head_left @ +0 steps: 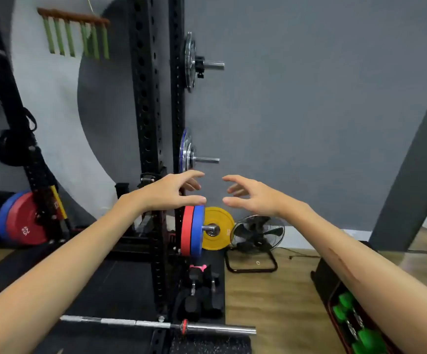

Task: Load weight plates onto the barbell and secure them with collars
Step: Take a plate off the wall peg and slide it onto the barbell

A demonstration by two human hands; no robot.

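A bare barbell lies low in the rack, its chrome sleeve pointing right with nothing on it. Above it a storage peg holds a red plate and a blue plate side by side; a yellow plate leans on the wall behind. My left hand hovers open just over the top of the red and blue plates. My right hand is open to their right, fingers curled toward them, holding nothing. A black collar sits on the top peg beside a chrome plate.
The black rack upright stands left of the pegs. A middle peg carries thin chrome and blue plates. A floor fan sits to the right, black dumbbells lie under the plates, green dumbbells at lower right, red and blue plates at far left.
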